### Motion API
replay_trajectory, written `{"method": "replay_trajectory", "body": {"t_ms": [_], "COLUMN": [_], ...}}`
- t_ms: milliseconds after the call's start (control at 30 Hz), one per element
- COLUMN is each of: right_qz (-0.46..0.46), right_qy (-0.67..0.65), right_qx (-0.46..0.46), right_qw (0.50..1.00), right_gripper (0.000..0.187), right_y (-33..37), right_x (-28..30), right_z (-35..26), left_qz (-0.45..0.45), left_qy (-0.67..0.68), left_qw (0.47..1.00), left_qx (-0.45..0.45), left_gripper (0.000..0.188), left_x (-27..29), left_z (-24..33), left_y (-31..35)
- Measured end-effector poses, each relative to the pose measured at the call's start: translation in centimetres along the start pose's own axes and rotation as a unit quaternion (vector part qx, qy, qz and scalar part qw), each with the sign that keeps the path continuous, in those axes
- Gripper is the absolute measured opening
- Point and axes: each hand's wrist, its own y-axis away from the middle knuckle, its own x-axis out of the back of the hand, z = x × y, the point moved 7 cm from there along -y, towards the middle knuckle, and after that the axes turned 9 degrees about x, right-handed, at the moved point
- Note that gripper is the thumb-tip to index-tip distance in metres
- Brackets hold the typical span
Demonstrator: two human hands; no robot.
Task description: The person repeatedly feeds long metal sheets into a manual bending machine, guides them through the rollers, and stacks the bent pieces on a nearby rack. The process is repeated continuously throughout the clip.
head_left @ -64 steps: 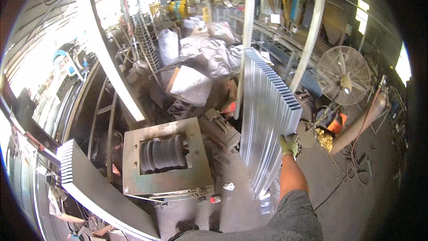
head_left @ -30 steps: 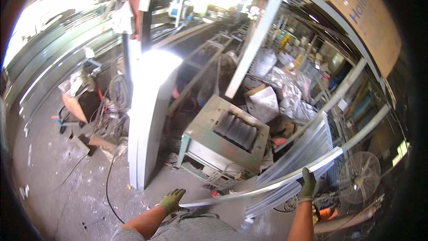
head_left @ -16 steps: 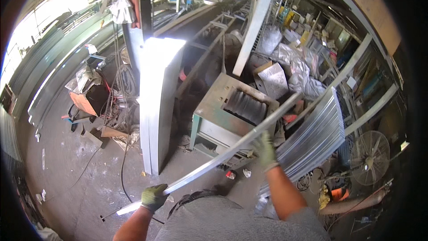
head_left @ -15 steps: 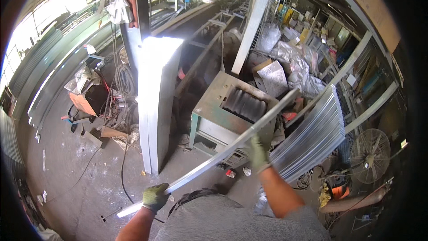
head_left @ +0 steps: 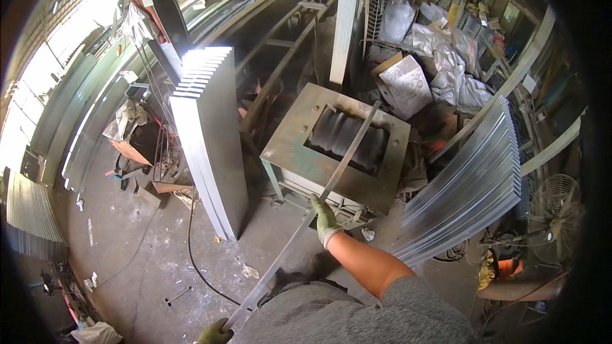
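Note:
I hold a long, narrow metal bar (head_left: 344, 160) slantwise with both gloved hands. My right hand (head_left: 326, 216), in a green glove, is closed round its middle part. Low at the picture's edge, my left hand (head_left: 215, 332) grips the near end and is partly cut off. The bar's far end reaches over a machine (head_left: 299, 129) with a flat, worn metal top. Dark ribbed rollers (head_left: 347, 143) show in the opening of that top, beneath the bar; whether the bar touches them I cannot tell.
A tall stack of metal profiles (head_left: 213, 146) stands left of the machine, and another stack (head_left: 465, 181) leans on the right. A caged fan (head_left: 556, 216) is at far right. A black cable (head_left: 192, 242) crosses the floor. White sacks (head_left: 446, 64) lie behind.
The bar has swung leftward and now points more steeply away from me, its far end over the rollers. My left hand has moved down and my right hand leftward. The view has shifted.

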Motion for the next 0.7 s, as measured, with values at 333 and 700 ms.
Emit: {"method": "replay_trajectory", "body": {"t_ms": [333, 700], "right_qz": [0.041, 0.071], "right_qy": [0.091, 0.210], "right_qx": [0.014, 0.028], "right_qw": [0.995, 0.975], "right_gripper": [0.096, 0.088], "right_y": [-8.3, -9.5], "right_x": [1.6, 1.8], "right_z": [-5.4, -2.6], "left_qz": [0.132, 0.131], "left_qy": [-0.109, -0.088], "left_qw": [0.985, 0.986], "left_qx": [0.015, 0.044], "left_gripper": [0.043, 0.044], "left_x": [1.1, 2.4], "left_z": [24.8, 23.8], "left_y": [-3.0, -1.7]}}
